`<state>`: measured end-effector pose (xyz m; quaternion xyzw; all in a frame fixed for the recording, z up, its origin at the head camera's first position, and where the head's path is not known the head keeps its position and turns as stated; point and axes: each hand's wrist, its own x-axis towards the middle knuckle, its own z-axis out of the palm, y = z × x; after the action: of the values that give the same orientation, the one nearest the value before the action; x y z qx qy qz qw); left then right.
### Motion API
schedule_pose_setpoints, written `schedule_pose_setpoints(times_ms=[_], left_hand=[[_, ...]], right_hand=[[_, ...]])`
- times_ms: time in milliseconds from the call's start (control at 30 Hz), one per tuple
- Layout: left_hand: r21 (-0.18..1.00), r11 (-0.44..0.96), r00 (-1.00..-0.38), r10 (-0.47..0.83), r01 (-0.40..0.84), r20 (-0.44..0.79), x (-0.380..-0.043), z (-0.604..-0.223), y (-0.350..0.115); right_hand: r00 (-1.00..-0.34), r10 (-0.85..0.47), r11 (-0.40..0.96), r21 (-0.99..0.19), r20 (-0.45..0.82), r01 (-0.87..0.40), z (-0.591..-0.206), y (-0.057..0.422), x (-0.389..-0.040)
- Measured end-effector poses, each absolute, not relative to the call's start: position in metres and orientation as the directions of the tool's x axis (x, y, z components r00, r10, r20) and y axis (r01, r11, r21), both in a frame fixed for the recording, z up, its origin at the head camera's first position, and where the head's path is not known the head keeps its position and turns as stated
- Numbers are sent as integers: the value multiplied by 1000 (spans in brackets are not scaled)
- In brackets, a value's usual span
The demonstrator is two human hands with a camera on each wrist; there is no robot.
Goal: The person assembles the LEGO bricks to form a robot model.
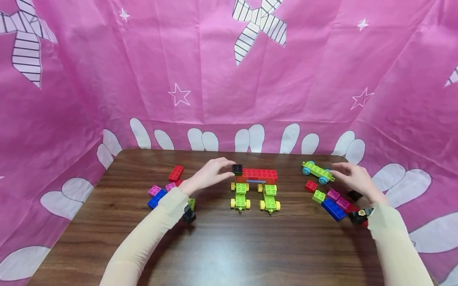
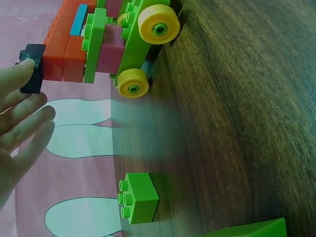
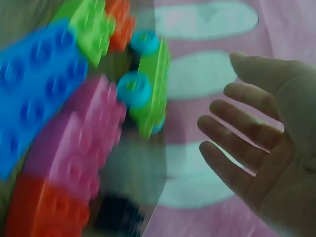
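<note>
Cream sleeves (image 1: pixel 146 234) reach in over a brown wood-grain table (image 1: pixel 222 250), with a dark wrist camera (image 1: pixel 189 215) near the left cuff and another near the right. Partly beneath the left sleeve lie a blue brick (image 1: pixel 153 201), a pink brick (image 1: pixel 154 190) and a lime brick (image 1: pixel 191 203). On the right, a loose cluster holds a second blue brick (image 1: pixel 333 209), two pink bricks (image 1: pixel 342 203), a second lime brick (image 1: pixel 319 196) and a small red brick (image 1: pixel 311 185); the black piece (image 3: pixel 118 215) close by is blurred, so its exact shape is hard to make out.

Two lime car bases (image 1: pixel 270 203) on yellow wheels (image 1: pixel 247 204) stand side by side mid-table. Toward their far ends, pink blocks (image 2: pixel 111 52) and lime pieces (image 2: pixel 94 47) rise to a red span (image 1: pixel 259 174) of stacked bricks that bridges both, with a thin blue strip (image 1: pixel 256 181) along its near side. The left hand (image 1: pixel 211 174) pinches a black brick (image 1: pixel 237 169) between thumb and fingers, right on top of the span's left end. The right hand (image 1: pixel 352 178) is spread wide and holds nothing, its fingertips just beside a lime car base with blue wheels (image 1: pixel 317 171).

Farther left lies a red brick (image 1: pixel 176 173). Behind everything hangs pink cloth (image 1: pixel 222 79) printed with white bows and stars.
</note>
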<state>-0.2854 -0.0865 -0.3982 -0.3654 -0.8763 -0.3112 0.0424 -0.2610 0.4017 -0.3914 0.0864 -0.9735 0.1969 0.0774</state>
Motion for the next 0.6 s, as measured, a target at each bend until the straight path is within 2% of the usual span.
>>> schedule_pose_setpoints(times_ms=[300, 600], left_hand=[[522, 528, -727, 609, 670, 317, -282, -400, -86], [515, 529, -724, 612, 675, 319, -280, -403, -84]], right_hand=[[-984, -133, 925, -343, 117, -166, -418, 445, -246], [-994, -105, 921, -374, 35, -110, -436, 468, -233]])
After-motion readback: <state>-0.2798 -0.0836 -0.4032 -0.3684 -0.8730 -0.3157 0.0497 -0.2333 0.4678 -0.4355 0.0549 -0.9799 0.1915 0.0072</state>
